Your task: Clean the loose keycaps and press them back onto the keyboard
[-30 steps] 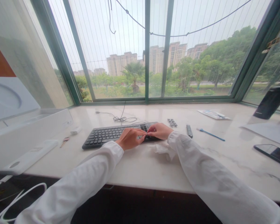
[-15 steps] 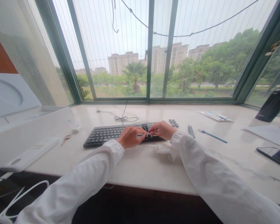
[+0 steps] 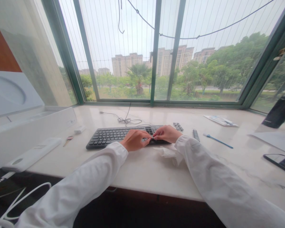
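A black keyboard (image 3: 109, 136) lies on the pale marble-look counter, its right end partly covered by my hands. My left hand (image 3: 135, 140) is over that end, thumb and fingers pinched together. Facing it, my right hand (image 3: 168, 133) is pinched too, the fingertips of both nearly meeting. Whatever small thing is between them is too tiny to make out. Loose dark keycaps (image 3: 178, 126) sit in a small group just behind my right hand. Crumpled white tissue (image 3: 172, 154) lies under and beside my right wrist.
To the right lie a small dark stick-shaped object (image 3: 196, 135), a blue brush (image 3: 219, 141), a flat packet (image 3: 220, 120) and a phone (image 3: 281, 163). On the left are a key (image 3: 68, 140), a white power strip (image 3: 34, 154) and a white box (image 3: 33, 126). A coiled cable (image 3: 127, 120) lies behind the keyboard.
The view has shifted slightly, so everything appears a little further right and lower. Both hands stay pinched together over the keyboard's right end, with only slight finger movement.
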Demonstrator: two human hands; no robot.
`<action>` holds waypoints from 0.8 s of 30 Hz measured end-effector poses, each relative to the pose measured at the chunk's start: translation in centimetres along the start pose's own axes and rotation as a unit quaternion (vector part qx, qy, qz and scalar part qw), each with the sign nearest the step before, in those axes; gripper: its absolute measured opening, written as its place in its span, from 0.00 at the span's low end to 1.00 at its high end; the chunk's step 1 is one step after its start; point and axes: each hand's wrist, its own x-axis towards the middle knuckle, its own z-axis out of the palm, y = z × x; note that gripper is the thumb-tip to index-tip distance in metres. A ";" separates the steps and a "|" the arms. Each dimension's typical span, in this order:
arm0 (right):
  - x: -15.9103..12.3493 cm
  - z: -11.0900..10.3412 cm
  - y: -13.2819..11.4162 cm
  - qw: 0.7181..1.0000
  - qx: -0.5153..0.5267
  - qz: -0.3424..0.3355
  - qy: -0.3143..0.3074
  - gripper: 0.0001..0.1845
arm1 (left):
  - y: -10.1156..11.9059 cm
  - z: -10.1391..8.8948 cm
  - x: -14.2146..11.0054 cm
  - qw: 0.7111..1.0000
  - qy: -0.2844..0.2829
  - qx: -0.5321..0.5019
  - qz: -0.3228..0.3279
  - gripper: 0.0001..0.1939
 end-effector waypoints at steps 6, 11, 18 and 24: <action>0.0 0.0 -0.1 1.000 -0.002 0.018 -0.007 0.15 | -0.1 0.1 0.0 1.000 0.001 0.004 -0.002 0.14; 0.2 0.2 0.3 1.000 -0.005 0.002 -0.008 0.15 | -0.1 0.2 0.0 1.000 -0.001 0.008 0.003 0.14; 0.2 0.2 0.5 1.000 0.000 0.003 -0.012 0.17 | 0.2 0.1 -0.1 0.999 -0.023 0.026 0.019 0.15; 0.2 0.1 0.3 1.000 -0.017 0.024 -0.009 0.18 | 0.6 0.2 0.0 0.999 -0.023 0.039 0.008 0.14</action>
